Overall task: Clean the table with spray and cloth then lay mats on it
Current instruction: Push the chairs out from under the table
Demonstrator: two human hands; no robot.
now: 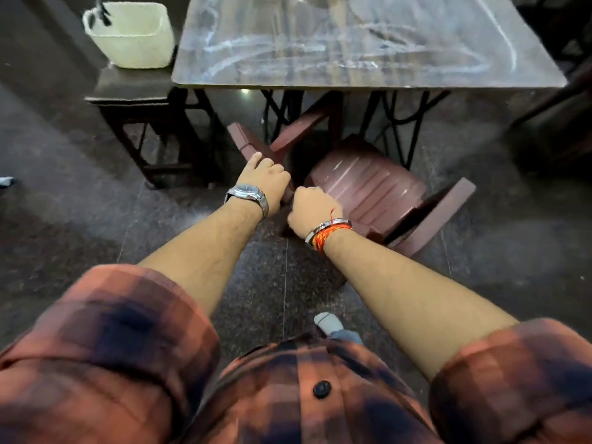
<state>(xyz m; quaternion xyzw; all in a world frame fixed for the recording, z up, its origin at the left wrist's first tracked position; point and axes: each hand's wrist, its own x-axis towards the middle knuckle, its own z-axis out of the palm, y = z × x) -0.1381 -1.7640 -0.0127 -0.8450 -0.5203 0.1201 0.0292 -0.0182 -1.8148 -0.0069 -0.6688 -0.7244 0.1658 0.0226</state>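
Head view: my left hand point(264, 177) and right hand point(312, 208) each close a grip on the stiff, probably light plastic chair point(368, 187) below the counter point(352, 49) near edge.

A brown plastic chair point(368, 184) stood half under the near edge, its armrests point(439, 216) spread to either side. To the left, a pale woven basket point(131, 36) sat on a dark wooden stool point(128, 91), with something dark poking out of it. Dark speckled floor tiles point(80, 225) lay all around
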